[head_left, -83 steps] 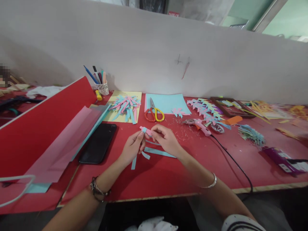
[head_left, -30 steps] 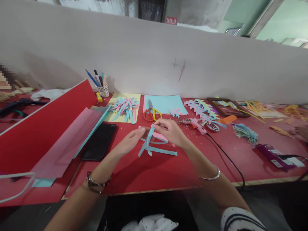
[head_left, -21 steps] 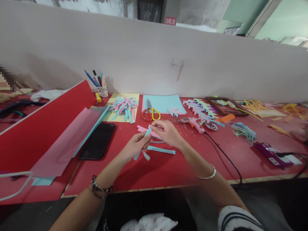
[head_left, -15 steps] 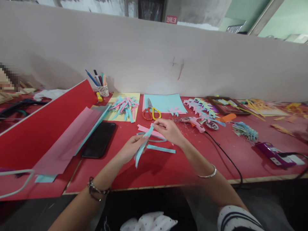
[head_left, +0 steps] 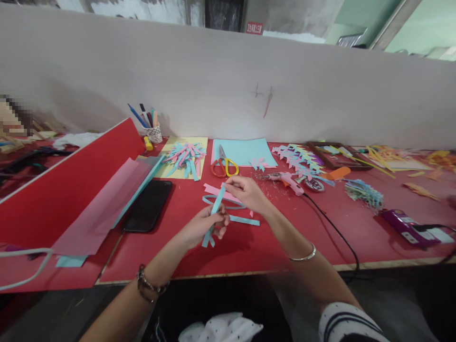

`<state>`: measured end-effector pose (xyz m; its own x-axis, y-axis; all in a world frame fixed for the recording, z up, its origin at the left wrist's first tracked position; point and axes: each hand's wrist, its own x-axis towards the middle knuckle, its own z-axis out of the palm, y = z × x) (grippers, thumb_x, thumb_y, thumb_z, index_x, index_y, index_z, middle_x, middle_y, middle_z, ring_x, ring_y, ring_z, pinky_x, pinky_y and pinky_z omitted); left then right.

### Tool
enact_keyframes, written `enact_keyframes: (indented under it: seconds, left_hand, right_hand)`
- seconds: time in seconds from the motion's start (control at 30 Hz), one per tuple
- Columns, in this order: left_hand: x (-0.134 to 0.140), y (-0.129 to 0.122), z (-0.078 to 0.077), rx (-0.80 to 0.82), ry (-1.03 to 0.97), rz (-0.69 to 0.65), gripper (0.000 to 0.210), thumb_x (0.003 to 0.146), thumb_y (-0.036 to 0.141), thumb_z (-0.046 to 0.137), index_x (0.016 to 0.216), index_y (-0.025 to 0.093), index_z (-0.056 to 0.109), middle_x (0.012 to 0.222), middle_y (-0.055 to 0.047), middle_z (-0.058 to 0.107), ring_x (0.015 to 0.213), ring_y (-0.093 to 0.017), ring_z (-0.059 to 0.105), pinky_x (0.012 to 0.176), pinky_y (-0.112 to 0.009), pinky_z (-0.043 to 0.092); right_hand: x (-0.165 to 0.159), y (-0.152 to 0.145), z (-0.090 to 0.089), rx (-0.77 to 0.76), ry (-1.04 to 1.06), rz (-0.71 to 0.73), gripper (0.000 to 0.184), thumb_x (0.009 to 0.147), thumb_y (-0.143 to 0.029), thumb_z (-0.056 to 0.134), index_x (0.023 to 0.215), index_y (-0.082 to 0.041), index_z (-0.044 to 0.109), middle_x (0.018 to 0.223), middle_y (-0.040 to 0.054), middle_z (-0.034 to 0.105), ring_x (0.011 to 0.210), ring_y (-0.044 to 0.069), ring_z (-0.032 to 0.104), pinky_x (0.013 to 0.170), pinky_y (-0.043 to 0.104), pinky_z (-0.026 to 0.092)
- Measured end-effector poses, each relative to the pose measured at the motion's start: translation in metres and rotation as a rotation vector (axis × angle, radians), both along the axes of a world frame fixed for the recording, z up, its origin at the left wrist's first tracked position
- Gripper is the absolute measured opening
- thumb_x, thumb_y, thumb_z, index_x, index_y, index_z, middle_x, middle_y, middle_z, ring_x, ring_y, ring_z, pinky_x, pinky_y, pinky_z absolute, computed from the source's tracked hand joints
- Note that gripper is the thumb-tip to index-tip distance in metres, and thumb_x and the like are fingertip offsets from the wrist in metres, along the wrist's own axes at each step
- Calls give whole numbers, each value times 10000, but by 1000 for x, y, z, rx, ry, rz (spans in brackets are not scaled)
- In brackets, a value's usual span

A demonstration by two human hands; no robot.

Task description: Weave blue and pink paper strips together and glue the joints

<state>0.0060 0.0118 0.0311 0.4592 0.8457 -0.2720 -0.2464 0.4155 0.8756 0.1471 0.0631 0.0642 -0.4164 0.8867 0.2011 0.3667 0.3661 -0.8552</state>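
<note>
Between my hands runs a light blue paper strip [head_left: 218, 199], tilted, with its loose ends hanging below. My right hand [head_left: 247, 194] pinches its upper end. Lower down, my left hand [head_left: 206, 224] has its thumb pressed over the strip and its fingers curled behind. Under and behind the hands lie a pink paper strip [head_left: 217, 191] and a grey-blue paper loop [head_left: 233, 206]. Another light blue strip [head_left: 245, 221] rests on the red table, partly hidden by the left fingers. Scissors [head_left: 225, 164] with red and yellow handles lie just beyond.
Cut strips [head_left: 185, 156] are heaped on yellow paper; blue sheets [head_left: 238, 147] lie behind the scissors. A black phone [head_left: 148, 206] and pink paper [head_left: 103, 204] are leftward. To the right are a pink glue gun [head_left: 290, 183], its cord, a braided paper chain [head_left: 295, 159] and a purple box [head_left: 408, 228].
My left hand has turned, and its fingers now show in front of the table beside the strip. The strip stands a little steeper. My right hand keeps its pinch, almost unmoved.
</note>
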Motion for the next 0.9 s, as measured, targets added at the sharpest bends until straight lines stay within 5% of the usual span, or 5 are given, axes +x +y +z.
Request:
enact_keyframes:
  seconds: [0.37, 0.6, 0.73, 0.83, 0.9]
  left_hand:
    - [-6, -6, -10, 111, 9, -161, 323, 733, 467, 527, 648, 174, 420, 433, 112, 265, 330, -13, 188, 358, -171, 157]
    - [-34, -13, -6, 323, 388, -225, 364, 754, 515, 428, 720, 170, 538, 500, 49, 396, 463, -86, 378, 484, -217, 342]
    - [-84, -12, -8, 626, 854, 142, 332, 726, 479, 434, 846, 199, 566, 908, -61, 610, 862, -203, 543, 817, -310, 404]
    - [-130, -10, -16, 559, 1243, 469, 321, 721, 413, 413, 905, 187, 548, 1028, -89, 594, 995, -239, 522, 898, -332, 372]
    - [-155, -9, -21, 457, 1422, 491, 347, 715, 391, 417, 973, 187, 526, 1089, -84, 583, 1057, -246, 497, 932, -345, 354]
  right_hand:
    - [6, 1, -3, -21, 22, -9, 190, 764, -306, 467, 628, -174, 462, 474, -76, 329, 433, 51, 273, 427, 201, 223]
    - [13, 0, -6, -59, 56, -24, 197, 752, -330, 465, 627, -179, 452, 481, -78, 319, 432, 51, 277, 433, 205, 229]
    - [18, -1, -8, -77, 46, -72, 218, 745, -357, 470, 622, -179, 450, 494, -72, 335, 448, 56, 295, 443, 207, 244]
    - [20, -3, -8, -91, 31, -81, 230, 745, -367, 470, 615, -179, 445, 498, -67, 351, 459, 61, 311, 451, 208, 254]
    - [20, -4, -9, -96, 23, -84, 236, 747, -373, 469, 615, -179, 446, 499, -65, 356, 464, 63, 318, 455, 210, 259]
